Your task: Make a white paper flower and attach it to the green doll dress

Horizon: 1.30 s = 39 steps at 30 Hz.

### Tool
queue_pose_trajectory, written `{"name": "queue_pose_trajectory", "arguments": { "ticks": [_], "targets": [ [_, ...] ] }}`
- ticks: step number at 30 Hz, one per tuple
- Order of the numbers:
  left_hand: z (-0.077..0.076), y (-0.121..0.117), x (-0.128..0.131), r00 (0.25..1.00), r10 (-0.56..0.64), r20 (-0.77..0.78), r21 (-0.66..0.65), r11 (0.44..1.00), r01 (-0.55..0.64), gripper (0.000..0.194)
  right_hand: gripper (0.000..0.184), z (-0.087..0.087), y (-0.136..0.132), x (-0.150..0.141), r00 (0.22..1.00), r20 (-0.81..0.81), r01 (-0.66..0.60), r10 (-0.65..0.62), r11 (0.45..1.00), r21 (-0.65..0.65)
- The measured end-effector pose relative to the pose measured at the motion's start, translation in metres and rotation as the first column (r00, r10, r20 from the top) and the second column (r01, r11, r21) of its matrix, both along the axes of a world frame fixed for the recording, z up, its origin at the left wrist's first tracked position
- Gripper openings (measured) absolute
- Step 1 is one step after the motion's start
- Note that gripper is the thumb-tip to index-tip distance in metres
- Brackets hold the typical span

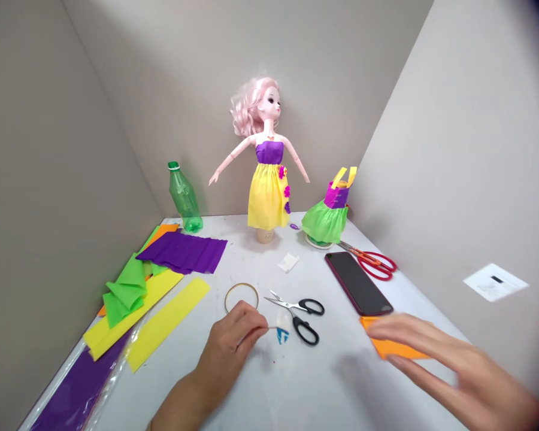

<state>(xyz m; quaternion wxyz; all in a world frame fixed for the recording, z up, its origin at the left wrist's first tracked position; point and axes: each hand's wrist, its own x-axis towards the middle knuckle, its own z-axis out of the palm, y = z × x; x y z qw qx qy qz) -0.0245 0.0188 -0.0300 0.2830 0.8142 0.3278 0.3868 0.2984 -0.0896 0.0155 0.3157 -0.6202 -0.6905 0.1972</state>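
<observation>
Right grip [458, 365] was spread over the orange paper [388, 344], motion-blurred. Left grip [227, 341] pinched a thin stick [269, 327] beside a white-and-blue tube [282, 329] on the tabletop [251, 263].

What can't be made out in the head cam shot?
Head view:
- Thin stick: left hand hides its near end.
- White-and-blue item: too small and unclear to identify.
- Orange paper: right hand, itself blurred, covers part of it.
- Purple paper: cut off by the bottom edge.
</observation>
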Motion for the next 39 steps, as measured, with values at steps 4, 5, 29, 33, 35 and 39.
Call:
{"name": "queue_pose_trajectory", "arguments": {
  "ticks": [4,5,29,33,35,39],
  "targets": [
    [-0.002,0.000,-0.001,0.984,-0.015,-0.179,0.186,0.981,0.048,0.020,0.021,0.043,0.074,-0.064,0.963,-0.198,-0.219,0.183,0.959,-0.180],
    [-0.002,-0.001,0.000,0.977,-0.010,-0.214,0.225,0.972,0.059,0.022,0.022,0.046,0.088,-0.078,0.943,-0.249,-0.270,0.219,0.943,-0.193],
    [0.003,-0.003,0.009,0.991,0.088,0.100,-0.508,0.861,-0.025,0.010,0.030,-0.033,0.101,-0.119,0.684,-0.729,-0.461,0.028,0.791,-0.403],
    [0.003,-0.002,0.012,0.986,0.098,0.137,-0.628,0.778,0.010,0.015,0.024,-0.034,0.093,-0.123,0.729,-0.683,-0.377,0.031,0.852,-0.363],
    [0.003,-0.002,0.013,0.986,0.085,0.140,-0.646,0.763,0.026,0.014,0.019,-0.031,0.090,-0.126,0.754,-0.656,-0.359,0.038,0.860,-0.363],
    [0.006,-0.002,0.014,0.986,0.078,0.145,-0.694,0.719,0.045,0.012,0.014,-0.027,0.088,-0.130,0.766,-0.640,-0.369,0.061,0.857,-0.360]
  ]
}}
